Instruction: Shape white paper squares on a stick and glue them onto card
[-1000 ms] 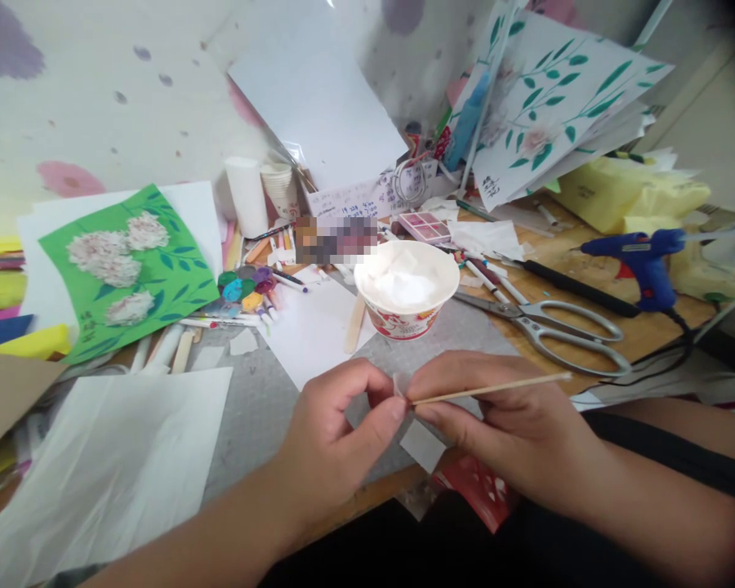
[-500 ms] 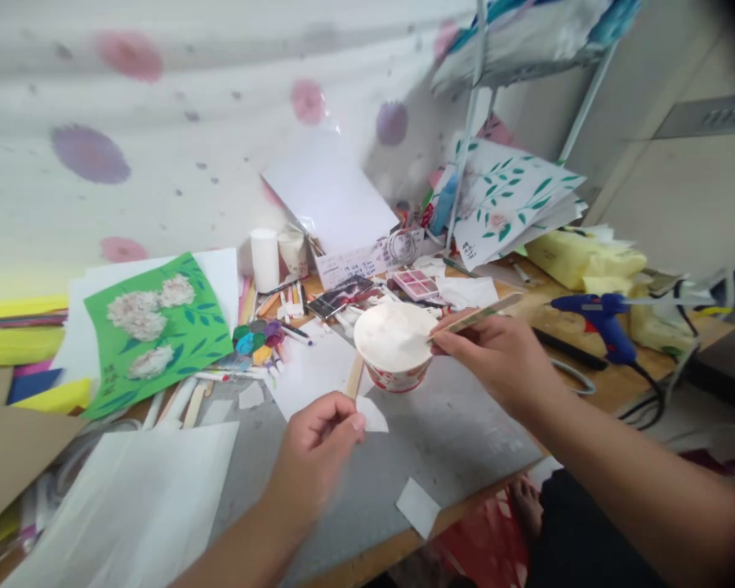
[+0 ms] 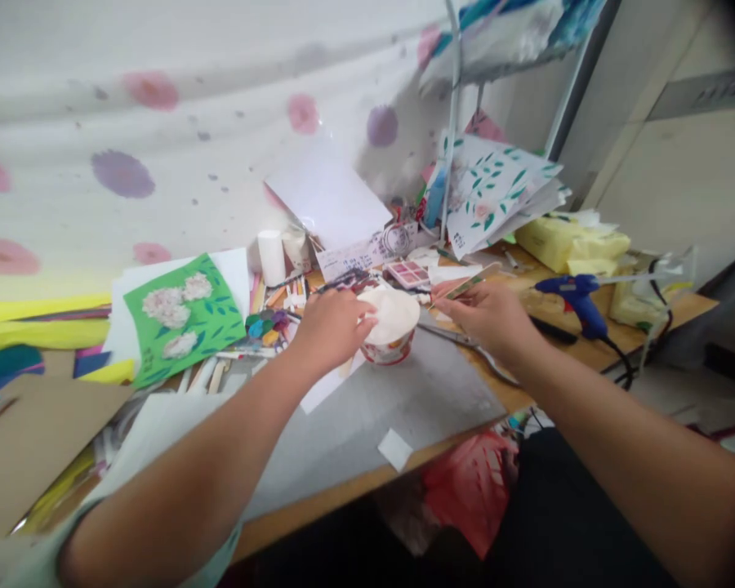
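your left hand [image 3: 334,327] at bowl [image 3: 389,351], fingers half-curled, hold unclear | right hand [image 3: 490,318] pinches stick [image 3: 469,283] | card [image 3: 211,331]: 3 blooms [image 3: 167,308] on | 1 paper square [image 3: 395,450] apparently unused

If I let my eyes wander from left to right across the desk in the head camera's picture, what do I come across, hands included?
Brown cardboard → green flower picture → white cylinder → left hand → printed bowl → right hand → blue glue gun.
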Tool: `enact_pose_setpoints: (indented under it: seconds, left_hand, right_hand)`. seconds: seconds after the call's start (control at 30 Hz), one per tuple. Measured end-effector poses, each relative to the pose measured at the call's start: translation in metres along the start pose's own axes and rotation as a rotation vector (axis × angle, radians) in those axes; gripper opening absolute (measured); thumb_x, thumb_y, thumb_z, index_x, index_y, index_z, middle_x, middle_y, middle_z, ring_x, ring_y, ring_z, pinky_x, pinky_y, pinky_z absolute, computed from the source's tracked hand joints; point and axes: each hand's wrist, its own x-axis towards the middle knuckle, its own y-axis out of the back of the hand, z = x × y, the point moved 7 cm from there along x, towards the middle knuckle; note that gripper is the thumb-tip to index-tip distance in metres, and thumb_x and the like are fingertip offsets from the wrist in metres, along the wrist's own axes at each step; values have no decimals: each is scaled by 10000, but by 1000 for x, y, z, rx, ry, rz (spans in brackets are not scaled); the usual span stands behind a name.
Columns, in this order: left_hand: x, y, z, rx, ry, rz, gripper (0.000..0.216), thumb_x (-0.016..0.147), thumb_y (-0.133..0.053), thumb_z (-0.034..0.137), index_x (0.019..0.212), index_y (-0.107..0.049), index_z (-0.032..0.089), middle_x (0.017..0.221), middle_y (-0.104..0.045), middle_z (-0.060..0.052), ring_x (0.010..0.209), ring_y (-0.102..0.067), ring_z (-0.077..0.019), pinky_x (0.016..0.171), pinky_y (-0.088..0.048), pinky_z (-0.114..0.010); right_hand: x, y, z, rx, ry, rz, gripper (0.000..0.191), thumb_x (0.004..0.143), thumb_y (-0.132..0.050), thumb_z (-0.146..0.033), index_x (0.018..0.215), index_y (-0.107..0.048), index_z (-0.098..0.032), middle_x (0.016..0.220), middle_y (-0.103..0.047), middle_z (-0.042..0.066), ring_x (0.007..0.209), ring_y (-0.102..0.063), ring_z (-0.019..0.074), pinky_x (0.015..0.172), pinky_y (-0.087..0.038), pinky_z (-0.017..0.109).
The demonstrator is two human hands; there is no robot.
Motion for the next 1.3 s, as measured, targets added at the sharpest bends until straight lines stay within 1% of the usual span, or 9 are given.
enact_pose_setpoints:
  seconds: [0.1, 0.17, 0.23, 0.33, 0.53, 0.83, 1.0, 1.13, 1.3]
  left_hand:
    - [-20, 1, 7, 68, -23, 25, 293, 861, -522, 248, 1111, -660, 183, 1064, -621, -117, 1029, -519, -293, 929, -334, -477]
    - [-46, -2, 19, 58, -95, 3, 265, 884, -507, 264, 1087, -653, 178, 1030, -614, -102, 998, -517, -256, 912, -370, -422]
    - [-80, -18, 41, -46, -332, -157, 209, 883, -544, 298, 1001, -658, 168, 962, -626, -87, 906, -535, -227, 834, -416, -371]
    - [-123, -51, 51, -103, -395, -399, 409, 755, -722, 378, 1100, -619, 183, 1092, -610, -114, 986, -528, -279, 853, -422, -422]
    - [-138, -77, 47, -225, -275, -371, 151, 862, -574, 217, 990, -644, 180, 1044, -638, -113, 973, -524, -265, 861, -408, -439]
    - [-98, -61, 27, -698, 118, -235, 133, 949, -376, 233, 877, -480, 192, 755, -655, -29, 701, -636, -163, 644, -502, -293]
    - [-100, -84, 16, -1583, 525, -279, 147, 824, -647, 248, 818, -521, 173, 632, -663, 12, 593, -623, -116, 618, -487, -234]
    - [-108, -90, 8, -1752, 627, -258, 223, 724, -769, 199, 898, -638, 150, 651, -692, -2, 597, -613, -98, 611, -459, -201]
    - [-112, -92, 7, -1875, 703, -278, 121, 755, -750, 196, 728, -646, 141, 622, -672, 0, 586, -592, -87, 599, -450, -190]
  right_hand:
    - [-20, 15, -5, 45, 27, -33, 134, 752, -654, -334, 795, -711, -222, 948, -728, 41, 871, -669, 254, 781, -512, 392]
    - [-31, 26, -9, 61, 53, -33, 102, 735, -674, -343, 767, -710, -254, 966, -722, 23, 936, -654, 265, 838, -501, 419]
    - [-40, 35, -13, 57, 85, -34, 87, 734, -684, -350, 766, -714, -275, 943, -723, 17, 962, -648, 273, 873, -491, 448]
    - [-48, 42, -12, 42, 77, -37, 108, 747, -686, -376, 773, -721, -278, 907, -730, 20, 944, -658, 287, 861, -497, 480]
    - [-61, 35, -17, 87, 71, -105, 116, 777, -677, -367, 785, -710, -257, 922, -724, 41, 952, -654, 294, 912, -470, 500]
    - [-81, -8, -32, 318, -14, -356, 82, 813, -671, -300, 795, -710, -231, 881, -731, 11, 840, -672, 179, 762, -528, 285]
    - [-78, -26, -34, 448, -60, -376, 49, 816, -676, -280, 805, -722, -266, 835, -726, -3, 761, -667, 162, 697, -537, 261]
    - [-79, -40, -30, 492, -85, -365, 56, 813, -682, -284, 828, -734, -269, 803, -729, 3, 735, -667, 161, 652, -537, 250]
    - [-83, -58, -29, 543, -154, -385, 66, 816, -685, -273, 856, -738, -272, 773, -734, -13, 730, -681, 145, 671, -552, 227]
